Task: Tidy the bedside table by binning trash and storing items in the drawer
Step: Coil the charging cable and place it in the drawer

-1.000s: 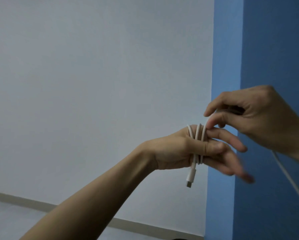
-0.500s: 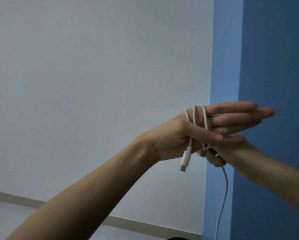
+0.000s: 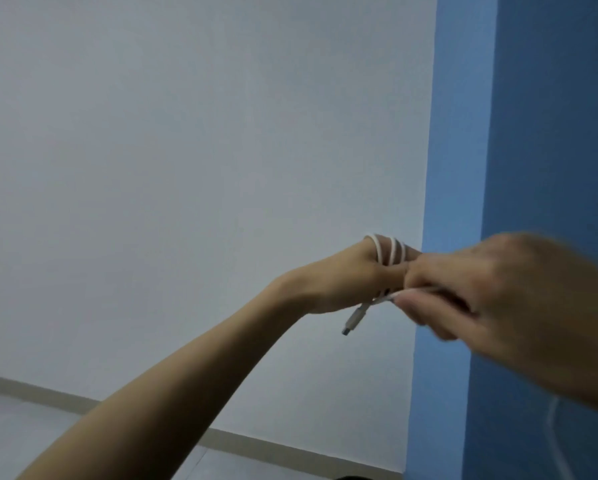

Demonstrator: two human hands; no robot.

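While the right hand, nearest and blurred, closes its fingers on a strand of the white cable, the left hand just behind it carries three loops wound around it. How far the left fingers spread is hidden, perhaps nearly flat. The plug dangles below the left palm. Beyond stand a white wall and a blue wall.

Left hand raised on an outstretched arm; blurred right hand meets it, fingers curled.
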